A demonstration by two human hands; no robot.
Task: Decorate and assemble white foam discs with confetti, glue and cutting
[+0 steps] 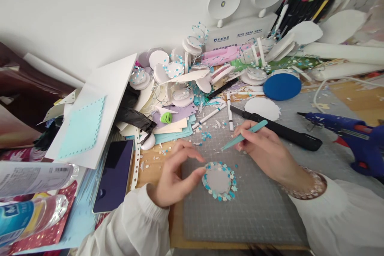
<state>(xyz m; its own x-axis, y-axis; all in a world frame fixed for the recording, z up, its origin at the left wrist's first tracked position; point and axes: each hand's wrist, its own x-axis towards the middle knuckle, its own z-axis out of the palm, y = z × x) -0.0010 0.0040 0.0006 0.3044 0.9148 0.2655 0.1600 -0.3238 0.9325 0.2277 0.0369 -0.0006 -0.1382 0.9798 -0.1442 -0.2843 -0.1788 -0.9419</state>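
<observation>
"Which step is in hand?"

"Fine placing or adjusting, by the look of it. The decorated ring [232, 184], edged with small blue and white shapes, lies flat on the cutting mat [240, 224], between the two hands."

"And how do the hands stand?"

"The left hand [180, 176] curves its thumb and forefinger at the ring's left edge, with a small gap between them; whether the thumb presses the edge, one cannot tell. The right hand [267, 152] pinches the tweezers [234, 141], their points slanting down above the mat, beyond the ring and apart from it."

"Is anything between the points?"

"Too small to tell. Loose bits [206, 135] lie scattered just past them."

"So what does the next move call for?"

"Probably a steady left hand at the edge and a light squeeze on the tweezers, so that no small shape is knocked off or bent."
</observation>
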